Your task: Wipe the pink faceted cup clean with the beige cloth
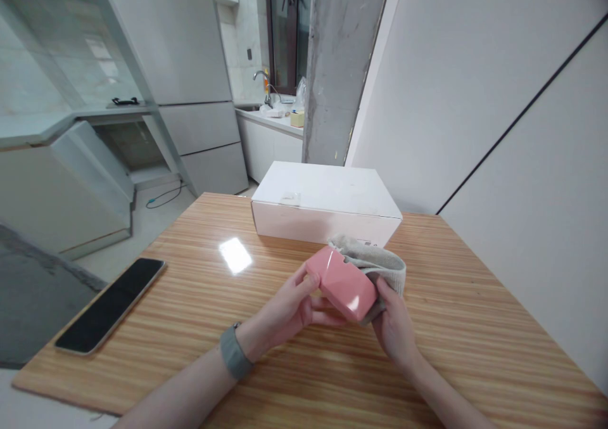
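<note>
A glossy pink faceted object [342, 284] is held above the wooden table [190, 315] between both hands. My left hand [289, 308] grips its left end with thumb and fingers closed round it; a grey band sits on that wrist. My right hand [394, 324] holds the right end together with a grey cloth [375, 261] that wraps over the object's far side.
A closed white box [327, 204] lies on the table just behind the hands. A dark phone [111, 303] lies flat near the table's left edge. A white wall is close on the right. A kitchen counter with a tap [261, 80] is far back.
</note>
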{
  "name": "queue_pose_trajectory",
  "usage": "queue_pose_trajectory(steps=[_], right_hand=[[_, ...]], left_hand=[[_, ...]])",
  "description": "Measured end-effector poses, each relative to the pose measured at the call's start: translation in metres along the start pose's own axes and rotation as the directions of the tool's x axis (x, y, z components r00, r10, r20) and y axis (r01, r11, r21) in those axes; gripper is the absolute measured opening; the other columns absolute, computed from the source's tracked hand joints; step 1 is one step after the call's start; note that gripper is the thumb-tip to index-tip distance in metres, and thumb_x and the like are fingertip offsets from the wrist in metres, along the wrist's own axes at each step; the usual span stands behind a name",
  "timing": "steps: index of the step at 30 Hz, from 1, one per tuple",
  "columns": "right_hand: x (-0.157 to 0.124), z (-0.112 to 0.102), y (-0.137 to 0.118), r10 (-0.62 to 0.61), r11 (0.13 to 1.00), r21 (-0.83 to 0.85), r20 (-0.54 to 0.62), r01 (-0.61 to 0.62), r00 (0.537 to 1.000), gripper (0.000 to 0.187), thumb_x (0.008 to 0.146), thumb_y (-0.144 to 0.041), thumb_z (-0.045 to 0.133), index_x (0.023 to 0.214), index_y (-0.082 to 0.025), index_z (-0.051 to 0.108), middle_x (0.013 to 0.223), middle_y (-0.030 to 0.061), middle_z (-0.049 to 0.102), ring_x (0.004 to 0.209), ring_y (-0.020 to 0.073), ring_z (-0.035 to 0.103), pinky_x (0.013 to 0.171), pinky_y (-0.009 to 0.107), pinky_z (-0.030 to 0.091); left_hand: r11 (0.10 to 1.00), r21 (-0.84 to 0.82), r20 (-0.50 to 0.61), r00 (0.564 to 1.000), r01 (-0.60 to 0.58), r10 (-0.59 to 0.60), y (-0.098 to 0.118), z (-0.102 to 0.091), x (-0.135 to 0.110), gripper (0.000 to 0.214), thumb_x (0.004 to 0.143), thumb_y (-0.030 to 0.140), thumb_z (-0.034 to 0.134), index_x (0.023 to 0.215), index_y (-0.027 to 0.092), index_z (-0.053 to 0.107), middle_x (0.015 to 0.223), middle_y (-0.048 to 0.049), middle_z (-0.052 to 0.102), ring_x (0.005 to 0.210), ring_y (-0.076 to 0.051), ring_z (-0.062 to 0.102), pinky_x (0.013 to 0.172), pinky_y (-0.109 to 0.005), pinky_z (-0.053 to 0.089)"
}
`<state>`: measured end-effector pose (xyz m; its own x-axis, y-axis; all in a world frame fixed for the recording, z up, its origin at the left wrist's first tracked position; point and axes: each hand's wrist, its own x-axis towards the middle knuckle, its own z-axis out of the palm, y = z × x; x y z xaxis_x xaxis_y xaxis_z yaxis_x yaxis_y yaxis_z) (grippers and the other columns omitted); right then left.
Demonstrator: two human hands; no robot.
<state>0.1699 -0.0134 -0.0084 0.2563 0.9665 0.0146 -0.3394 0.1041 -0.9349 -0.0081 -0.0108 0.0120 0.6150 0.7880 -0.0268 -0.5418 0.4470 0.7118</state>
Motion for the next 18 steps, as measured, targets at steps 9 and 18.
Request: queue_pose_trajectory(steps=[9,18], right_hand=[[-0.006,0.008,-0.007,0.008,1.0,-0.028,0.046,-0.007,0.999,0.036,0.073,-0.053,0.073,0.098,-0.027,0.075,0.113,0.0031,0.074,0.12,0.0284,0.059,0.109,0.041,0.039],[-0.001,0.002,-0.001,-0.003,0.997,-0.073,0.008,0.003,1.0,0.033,0.077,-0.048,0.07,0.101,-0.025,0.075,0.109,0.0041,0.075,0.113,0.0277,0.063,0.103,0.04,0.044]], left_hand=[[0.996,0.03,-0.093,0.992,-0.079,0.082,0.005,-0.002,0.001,0.057,0.078,0.03,0.074,0.131,0.023,0.053,0.134,-0.0148,0.057,0.108,-0.03,0.064,0.083,-0.043,0.056],[0.972,0.17,-0.209,0.958,-0.164,0.198,-0.01,0.01,0.003,0.081,0.065,0.021,0.084,0.135,0.03,0.044,0.143,-0.012,0.047,0.116,-0.029,0.058,0.091,-0.041,0.052]])
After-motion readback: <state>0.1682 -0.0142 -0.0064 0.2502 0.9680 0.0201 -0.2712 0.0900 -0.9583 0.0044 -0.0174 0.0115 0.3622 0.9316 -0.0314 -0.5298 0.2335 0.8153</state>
